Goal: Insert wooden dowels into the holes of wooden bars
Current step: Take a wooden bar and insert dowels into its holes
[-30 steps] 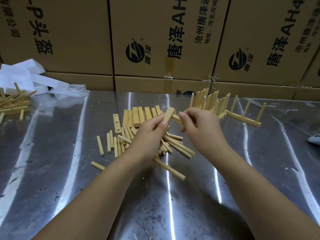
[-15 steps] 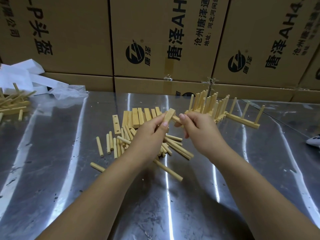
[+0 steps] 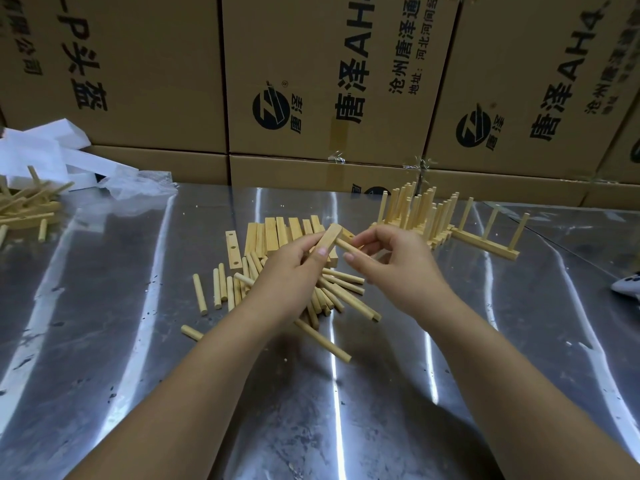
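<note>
My left hand [image 3: 291, 271] grips a short wooden bar [image 3: 330, 237], tilted up to the right above the table. My right hand [image 3: 391, 261] pinches a wooden dowel [image 3: 346, 247] whose end meets the bar's side. Under both hands lies a heap of loose dowels [image 3: 332, 292]. Behind it a row of plain bars [image 3: 273, 233] lies flat, one with two holes [image 3: 232, 249] facing up. Finished bars with upright dowels [image 3: 426, 216] stand at the back right.
Stacked cardboard boxes [image 3: 311, 81] wall off the back of the shiny metal table [image 3: 104, 323]. White foam and clear plastic [image 3: 52, 157] lie at the far left beside another dowel pile [image 3: 24, 206]. A white object [image 3: 628, 287] pokes in at the right edge.
Both hands have stayed above the heap. The dowel in my right hand has turned and now shows more of its length against the bar.
</note>
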